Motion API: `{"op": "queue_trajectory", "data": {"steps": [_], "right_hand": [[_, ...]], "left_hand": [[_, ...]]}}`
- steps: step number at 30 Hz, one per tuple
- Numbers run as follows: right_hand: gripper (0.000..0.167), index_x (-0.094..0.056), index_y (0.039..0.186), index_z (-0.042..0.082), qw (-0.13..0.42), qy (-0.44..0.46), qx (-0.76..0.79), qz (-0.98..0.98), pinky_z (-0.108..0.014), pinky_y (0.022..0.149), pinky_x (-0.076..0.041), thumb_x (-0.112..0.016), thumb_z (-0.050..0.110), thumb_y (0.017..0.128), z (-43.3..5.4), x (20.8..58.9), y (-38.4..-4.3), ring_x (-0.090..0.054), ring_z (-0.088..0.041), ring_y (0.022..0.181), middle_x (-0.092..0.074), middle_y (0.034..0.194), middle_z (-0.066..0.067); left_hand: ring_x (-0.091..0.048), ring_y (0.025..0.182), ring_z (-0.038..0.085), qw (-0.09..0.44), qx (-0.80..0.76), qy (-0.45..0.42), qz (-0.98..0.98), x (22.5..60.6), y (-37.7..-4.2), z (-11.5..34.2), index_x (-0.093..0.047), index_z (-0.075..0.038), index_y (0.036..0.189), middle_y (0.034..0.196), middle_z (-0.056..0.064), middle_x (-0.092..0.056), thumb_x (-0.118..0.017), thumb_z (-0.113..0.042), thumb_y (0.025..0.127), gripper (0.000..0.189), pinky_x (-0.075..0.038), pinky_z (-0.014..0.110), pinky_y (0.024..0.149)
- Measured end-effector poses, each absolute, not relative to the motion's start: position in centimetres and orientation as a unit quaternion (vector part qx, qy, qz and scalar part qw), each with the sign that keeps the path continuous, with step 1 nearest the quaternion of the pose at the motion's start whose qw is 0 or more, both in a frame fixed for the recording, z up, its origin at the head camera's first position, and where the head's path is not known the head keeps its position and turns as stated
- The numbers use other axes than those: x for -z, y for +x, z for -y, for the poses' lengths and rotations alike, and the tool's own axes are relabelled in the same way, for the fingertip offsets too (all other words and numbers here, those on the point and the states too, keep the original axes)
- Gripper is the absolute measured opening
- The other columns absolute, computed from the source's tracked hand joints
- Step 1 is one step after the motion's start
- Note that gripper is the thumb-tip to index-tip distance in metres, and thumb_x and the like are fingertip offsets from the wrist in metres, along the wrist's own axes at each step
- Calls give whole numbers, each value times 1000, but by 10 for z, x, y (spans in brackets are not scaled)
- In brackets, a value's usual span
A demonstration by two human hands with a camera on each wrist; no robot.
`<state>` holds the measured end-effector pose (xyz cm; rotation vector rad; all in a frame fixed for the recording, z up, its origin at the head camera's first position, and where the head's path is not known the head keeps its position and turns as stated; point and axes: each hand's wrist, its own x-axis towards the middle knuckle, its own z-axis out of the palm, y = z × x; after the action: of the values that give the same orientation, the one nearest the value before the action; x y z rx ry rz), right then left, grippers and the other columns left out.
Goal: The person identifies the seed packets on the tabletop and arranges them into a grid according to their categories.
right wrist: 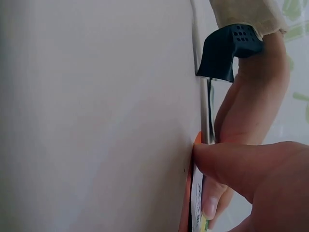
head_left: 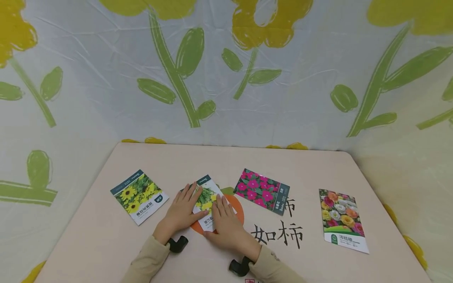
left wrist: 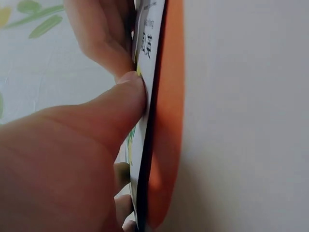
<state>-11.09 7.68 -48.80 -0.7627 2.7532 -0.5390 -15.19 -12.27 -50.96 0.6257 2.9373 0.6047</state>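
A seed packet (head_left: 208, 195) with yellow flowers and a dark green top edge lies on the table, tilted slightly, over a printed orange persimmon (head_left: 236, 206). My left hand (head_left: 179, 212) rests on its left side, fingers stretched toward the top. On the right side lies my right hand (head_left: 226, 226), its fingers also extended over the picture. In the left wrist view, the left thumb (left wrist: 128, 96) lies against the packet's face (left wrist: 145, 79). The right thumb (right wrist: 217, 157) is at the packet's lower edge in the right wrist view. Both hands cover parts of the packet.
A yellow sunflower packet (head_left: 139, 196) lies at left, a pink-flower packet (head_left: 262, 191) right of the hands, and a mixed-colour flower packet (head_left: 341, 220) at far right. Black characters (head_left: 277, 234) are printed on the pale table (head_left: 88, 243). Flower-patterned cloth (head_left: 116, 98) hangs behind.
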Motion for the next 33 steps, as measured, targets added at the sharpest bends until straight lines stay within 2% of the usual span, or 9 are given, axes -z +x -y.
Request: {"op": "queue_trajectory", "data": {"steps": [7,14,18,24,29,33], "right_hand": [[84,-28,153,-6,111,-274,187,-937,-56,118,-17,-61,45,94,-82,488,-115,-6,-39,150,-11,163,-23],[82,-27,154,-4,108,-308,180,-928,-53,119,-15,-57,46,97,-91,493,-122,-6,-38,151,-11,164,-21],[80,-29,153,-2,112,-332,191,-917,-52,120,-14,-56,49,97,-97,496,-128,-6,-36,151,-11,164,-19],[76,-35,150,1,124,-360,246,-891,-54,119,-12,-63,45,94,-105,497,-139,-5,-32,152,-15,164,-15],[73,-37,148,3,124,-370,255,-884,-55,119,-14,-65,43,93,-108,499,-142,-6,-30,152,-16,164,-14],[73,-38,149,5,119,-376,261,-881,-56,118,-15,-66,43,93,-109,502,-144,-7,-29,152,-17,164,-12]], "left_hand": [[-16,147,45,39,-190,188,-963,508,-144,120,-31,-5,155,162,21,-20,-62,-53,93,84,-8,67,114],[-17,147,45,23,-179,169,-969,512,-137,117,-31,-5,155,161,23,-21,-60,-57,93,87,-4,66,115],[-17,146,46,30,-172,151,-973,508,-131,114,-32,-3,154,160,26,-21,-61,-57,92,87,-7,65,115],[-18,144,51,49,-174,121,-976,496,-118,109,-33,0,153,158,30,-20,-64,-52,93,85,-9,65,115],[-14,144,54,61,-178,112,-976,488,-113,106,-31,0,153,159,30,-17,-65,-50,92,86,-9,65,115],[-9,146,52,67,-193,129,-970,485,-121,110,-30,-1,154,159,30,-15,-68,-48,91,88,-6,66,115]]}}
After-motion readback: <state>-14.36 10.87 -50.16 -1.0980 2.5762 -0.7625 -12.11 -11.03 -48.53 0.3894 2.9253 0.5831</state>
